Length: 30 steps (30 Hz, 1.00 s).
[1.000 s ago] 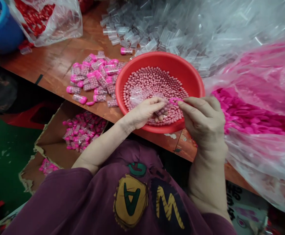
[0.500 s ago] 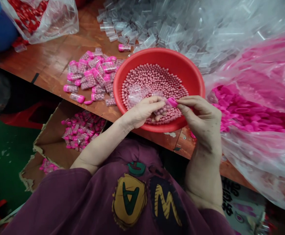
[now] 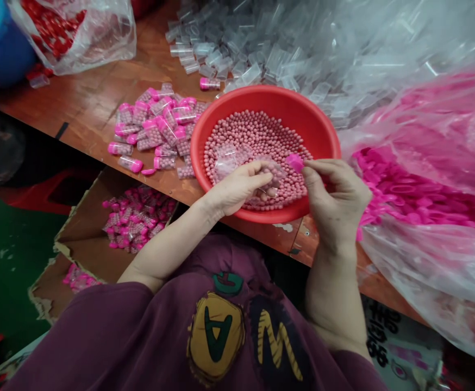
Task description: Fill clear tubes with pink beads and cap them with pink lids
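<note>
Cap [image 3: 294, 162] hot pink; beads [image 3: 257, 130] dusty pink; bowl [image 3: 317, 127] plain red.

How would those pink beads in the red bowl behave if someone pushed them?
The pink beads look small and round, so they would probably roll and flow aside. They appear to lie loose, so the heap likely wouldn't hold its shape. The raised wall of the red bowl should keep most from scattering.

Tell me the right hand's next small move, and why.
Probably bring the pink cap to the clear tube: the right hand pinches the cap, not yet on the tube, while the left hand holds the tube, which seemingly contains beads.
</note>
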Tool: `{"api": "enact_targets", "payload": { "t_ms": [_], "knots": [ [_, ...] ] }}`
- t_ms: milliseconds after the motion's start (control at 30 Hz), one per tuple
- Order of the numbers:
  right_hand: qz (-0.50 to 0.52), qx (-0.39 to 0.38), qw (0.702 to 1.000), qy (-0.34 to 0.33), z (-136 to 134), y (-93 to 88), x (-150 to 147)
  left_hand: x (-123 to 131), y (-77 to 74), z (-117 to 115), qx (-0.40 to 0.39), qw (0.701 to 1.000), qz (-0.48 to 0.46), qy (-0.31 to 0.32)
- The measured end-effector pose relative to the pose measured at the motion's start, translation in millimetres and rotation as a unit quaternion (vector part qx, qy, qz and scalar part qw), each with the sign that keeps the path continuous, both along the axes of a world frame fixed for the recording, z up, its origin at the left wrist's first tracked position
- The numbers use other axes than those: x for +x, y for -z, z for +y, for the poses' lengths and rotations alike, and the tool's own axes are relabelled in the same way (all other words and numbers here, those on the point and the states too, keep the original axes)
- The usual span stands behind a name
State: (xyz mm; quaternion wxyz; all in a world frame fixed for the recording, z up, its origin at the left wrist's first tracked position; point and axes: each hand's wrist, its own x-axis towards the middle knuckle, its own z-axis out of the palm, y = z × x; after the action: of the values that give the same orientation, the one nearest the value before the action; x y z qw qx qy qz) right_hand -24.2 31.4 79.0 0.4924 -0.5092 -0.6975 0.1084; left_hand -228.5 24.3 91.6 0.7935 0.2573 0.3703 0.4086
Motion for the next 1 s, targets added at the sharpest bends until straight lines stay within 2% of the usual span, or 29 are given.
{"api": "enact_targets", "payload": {
  "t_ms": [133, 233, 367, 567, 667, 733, 833, 900, 1000],
  "knots": [
    [0.064, -0.061, 0.994, -0.062, -10.5, -6.4, -16.4, -0.1, 1.4, -0.4, 0.018, 1.000, 0.006, 0.002],
    [0.076, -0.079, 0.992, -0.061, -13.0, -7.2, -20.1, 1.5, 2.2, -1.6, 0.027, 1.000, 0.014, -0.006],
    [0.033, -0.066, 0.996, -0.058, -15.8, -11.1, -22.3, 6.7, 1.5, -3.5, 0.042, 0.998, 0.037, -0.036],
    [-0.053, -0.078, 0.988, -0.121, -15.8, -25.1, -12.6, 9.5, 1.6, -3.5, 0.059, 0.996, 0.044, -0.059],
    [0.026, -0.101, 0.989, -0.100, -5.6, -18.7, -16.3, 5.9, 3.7, -3.3, 0.072, 0.997, 0.025, -0.028],
    [0.124, -0.145, 0.977, -0.097, 2.7, -9.2, -26.1, 3.9, 5.1, -3.7, 0.091, 0.996, 0.021, -0.001],
    [0.225, -0.268, 0.922, -0.167, 11.1, 2.4, -41.0, 4.0, 6.0, -4.8, 0.118, 0.992, 0.034, 0.029],
    [0.222, -0.323, 0.898, -0.200, 13.0, 5.0, -44.4, 6.5, 5.2, -5.5, 0.123, 0.991, 0.047, 0.040],
    [0.143, -0.325, 0.910, -0.216, 16.4, 6.9, -39.9, 12.0, 2.0, -5.8, 0.119, 0.989, 0.085, 0.028]
  ]
}}
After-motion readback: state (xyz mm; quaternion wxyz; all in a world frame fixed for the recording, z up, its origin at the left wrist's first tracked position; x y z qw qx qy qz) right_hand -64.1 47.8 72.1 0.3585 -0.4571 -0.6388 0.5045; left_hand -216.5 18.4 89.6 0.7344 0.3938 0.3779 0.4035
